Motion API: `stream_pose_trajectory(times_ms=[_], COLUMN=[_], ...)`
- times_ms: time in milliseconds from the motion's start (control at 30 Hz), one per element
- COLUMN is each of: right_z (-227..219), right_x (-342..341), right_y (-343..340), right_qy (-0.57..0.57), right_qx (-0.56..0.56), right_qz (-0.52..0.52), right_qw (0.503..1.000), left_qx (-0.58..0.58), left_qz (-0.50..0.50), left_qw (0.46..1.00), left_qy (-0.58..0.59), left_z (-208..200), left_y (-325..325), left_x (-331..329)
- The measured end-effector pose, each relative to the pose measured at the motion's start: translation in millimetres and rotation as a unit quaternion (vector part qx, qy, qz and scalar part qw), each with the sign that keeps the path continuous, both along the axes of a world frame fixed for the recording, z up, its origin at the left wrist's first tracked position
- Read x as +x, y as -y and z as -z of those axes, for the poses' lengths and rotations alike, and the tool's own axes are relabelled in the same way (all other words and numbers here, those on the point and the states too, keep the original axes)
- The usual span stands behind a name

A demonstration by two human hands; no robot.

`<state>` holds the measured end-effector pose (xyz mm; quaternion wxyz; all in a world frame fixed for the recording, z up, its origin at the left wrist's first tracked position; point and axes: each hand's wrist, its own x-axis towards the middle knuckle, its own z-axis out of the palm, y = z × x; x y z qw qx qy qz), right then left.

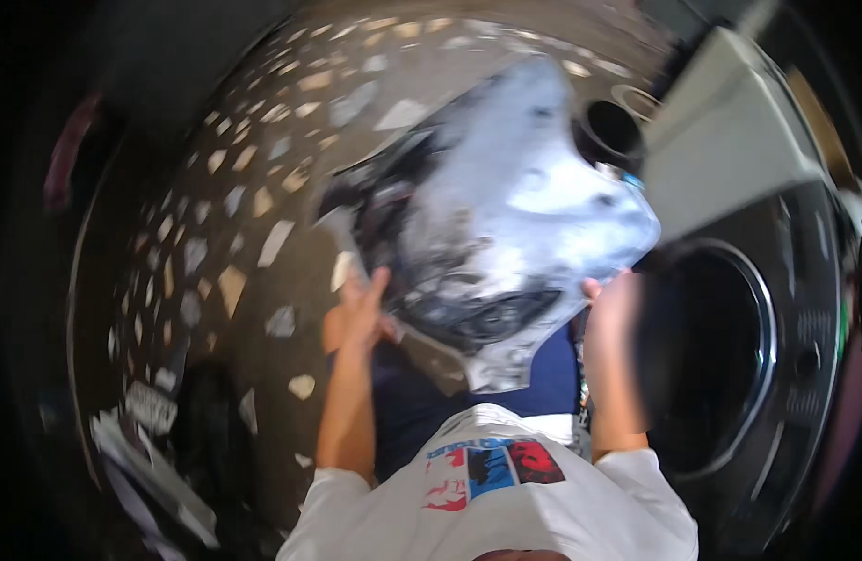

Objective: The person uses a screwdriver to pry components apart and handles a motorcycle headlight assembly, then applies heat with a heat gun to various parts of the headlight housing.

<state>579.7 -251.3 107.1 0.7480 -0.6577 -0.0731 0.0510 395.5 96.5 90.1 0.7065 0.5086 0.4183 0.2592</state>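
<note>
In front of me I hold up a large glossy sheet-like piece (506,196), silvery grey and white with black patches and an irregular, angular outline. Its exact kind is blurred. My left hand (361,304) is closed on its lower left edge, the thumb lying on the face. On the lower right edge my right hand (610,304) grips the piece, thumb on top; part of this hand is smeared. Both hands' other fingers are mostly hidden behind the piece or out of clear sight. The narrow lower end hangs over my dark blue shorts (403,383).
To the right stands a front-loading washing machine (796,365) with a dark front, a round door and a pale top. Beyond the piece is a dark round container (610,131). Irregular stone pieces pattern the floor (225,323). Pale flat items (159,467) lie at lower left.
</note>
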Motion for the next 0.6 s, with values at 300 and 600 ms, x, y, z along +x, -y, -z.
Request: stream_pose_trajectory(times_ms=[300, 600], right_z=[-78.8, -214.5], right_x=[-32.1, -108.5], right_y=[19.4, 158.5], right_qy=[0.142, 0.343], right_qx=[-0.173, -0.190], right_qz=[-0.015, 0.426], right_qw=[0.974, 0.816], left_qx=[0.200, 0.526], left_qz=[-0.018, 0.138], left_qw=[0.977, 0.822], left_qy=[-0.071, -0.170], left_z=[-4.5, -21.0], left_y=[-52.2, -164.8], left_x=[-35.3, -66.1])
